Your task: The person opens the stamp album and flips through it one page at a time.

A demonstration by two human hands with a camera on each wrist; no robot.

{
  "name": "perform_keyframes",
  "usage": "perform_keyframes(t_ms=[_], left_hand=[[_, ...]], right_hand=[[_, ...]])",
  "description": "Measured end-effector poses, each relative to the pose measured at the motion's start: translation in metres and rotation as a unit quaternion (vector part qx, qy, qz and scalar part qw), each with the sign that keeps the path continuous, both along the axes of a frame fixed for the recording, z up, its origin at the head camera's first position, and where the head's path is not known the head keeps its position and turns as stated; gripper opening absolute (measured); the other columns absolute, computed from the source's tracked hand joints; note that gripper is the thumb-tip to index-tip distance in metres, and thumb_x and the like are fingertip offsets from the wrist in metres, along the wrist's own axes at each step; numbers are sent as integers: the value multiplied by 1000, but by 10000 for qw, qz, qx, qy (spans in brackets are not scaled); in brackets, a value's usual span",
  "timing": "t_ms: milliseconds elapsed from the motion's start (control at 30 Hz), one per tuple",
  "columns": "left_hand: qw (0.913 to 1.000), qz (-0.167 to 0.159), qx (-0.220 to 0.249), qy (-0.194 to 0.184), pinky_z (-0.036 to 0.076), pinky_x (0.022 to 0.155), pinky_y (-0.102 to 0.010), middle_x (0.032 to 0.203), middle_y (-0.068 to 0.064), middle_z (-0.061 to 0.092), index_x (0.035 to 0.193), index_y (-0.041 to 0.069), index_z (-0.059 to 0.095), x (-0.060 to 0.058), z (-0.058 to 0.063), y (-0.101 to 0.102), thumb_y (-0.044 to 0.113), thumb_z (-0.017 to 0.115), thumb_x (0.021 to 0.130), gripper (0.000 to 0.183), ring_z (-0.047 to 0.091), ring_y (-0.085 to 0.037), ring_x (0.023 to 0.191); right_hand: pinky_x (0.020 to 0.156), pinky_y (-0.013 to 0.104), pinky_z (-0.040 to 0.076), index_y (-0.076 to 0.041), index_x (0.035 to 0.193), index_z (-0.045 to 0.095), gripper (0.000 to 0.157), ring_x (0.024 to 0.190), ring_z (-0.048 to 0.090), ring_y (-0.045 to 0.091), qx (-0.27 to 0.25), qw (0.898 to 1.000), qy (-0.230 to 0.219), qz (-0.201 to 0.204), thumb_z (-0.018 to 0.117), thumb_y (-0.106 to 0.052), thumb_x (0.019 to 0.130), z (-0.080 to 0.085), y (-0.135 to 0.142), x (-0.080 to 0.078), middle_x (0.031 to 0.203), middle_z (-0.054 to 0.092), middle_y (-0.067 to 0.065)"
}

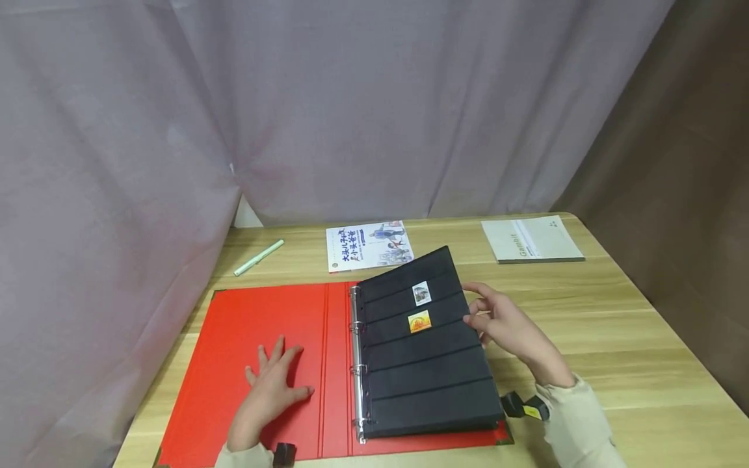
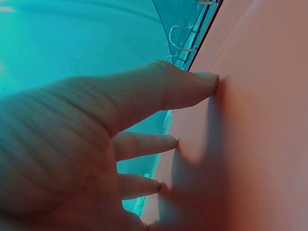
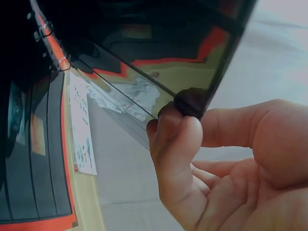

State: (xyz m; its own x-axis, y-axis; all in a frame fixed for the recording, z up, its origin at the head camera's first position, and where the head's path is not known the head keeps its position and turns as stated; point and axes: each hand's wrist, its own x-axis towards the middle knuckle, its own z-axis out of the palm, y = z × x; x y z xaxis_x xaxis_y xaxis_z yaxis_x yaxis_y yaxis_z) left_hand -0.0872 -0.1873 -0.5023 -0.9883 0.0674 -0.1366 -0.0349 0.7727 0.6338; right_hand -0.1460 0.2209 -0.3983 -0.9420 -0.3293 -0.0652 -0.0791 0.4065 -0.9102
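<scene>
A red ring binder (image 1: 251, 318) lies spread on the table, with metal rings (image 1: 356, 325) along its spine. Its right side carries black stamp pages; the raised black stamp page (image 1: 424, 377) shows a whitish stamp (image 1: 421, 293) and a yellow-orange stamp (image 1: 419, 322). My right hand (image 1: 509, 325) pinches the outer edge of this page between thumb and fingers. In the right wrist view the glossy page (image 3: 197, 33) stands tilted above another page with stamps. With fingers spread, my left hand (image 1: 269, 393) rests its fingertips on the red inside cover.
Behind the binder lies a white illustrated booklet (image 1: 365, 247). A pale green pen (image 1: 259, 257) is at the back left, and a grey-white notebook (image 1: 531, 239) at the back right. Grey curtain (image 1: 363, 117) hangs along the table's far edge.
</scene>
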Motion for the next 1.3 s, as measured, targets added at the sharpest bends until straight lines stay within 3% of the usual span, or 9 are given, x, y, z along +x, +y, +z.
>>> perform_keyframes(t_ms=[400, 767, 1300], left_hand=[[10000, 20, 38, -44, -4, 100, -84, 160, -34, 18, 142, 3, 51, -1, -1, -1, 17, 88, 76, 77, -3, -63, 143], [10000, -13, 61, -50, -4, 99, -85, 160, -34, 18, 142, 2, 52, 0, -2, -2, 17, 88, 76, 77, -3, -64, 143], [10000, 5, 9, -3, -3, 99, -85, 159, -35, 20, 142, 2, 52, 0, -3, -1, 18, 89, 75, 78, -2, -65, 142]], right_hand=[[52, 33, 54, 7, 150, 35, 62, 57, 55, 17, -207, 9995, 218, -110, 59, 7, 93, 16, -15, 5, 89, 59, 16], [48, 33, 53, 7, 147, 39, 59, 53, 52, 17, -495, 9981, 364, -56, 59, 10, 92, 31, -33, 8, 86, 57, 15], [51, 33, 53, 3, 146, 44, 56, 49, 54, 21, -398, 9973, 614, -51, 59, 7, 92, 53, -61, 7, 81, 60, 13]])
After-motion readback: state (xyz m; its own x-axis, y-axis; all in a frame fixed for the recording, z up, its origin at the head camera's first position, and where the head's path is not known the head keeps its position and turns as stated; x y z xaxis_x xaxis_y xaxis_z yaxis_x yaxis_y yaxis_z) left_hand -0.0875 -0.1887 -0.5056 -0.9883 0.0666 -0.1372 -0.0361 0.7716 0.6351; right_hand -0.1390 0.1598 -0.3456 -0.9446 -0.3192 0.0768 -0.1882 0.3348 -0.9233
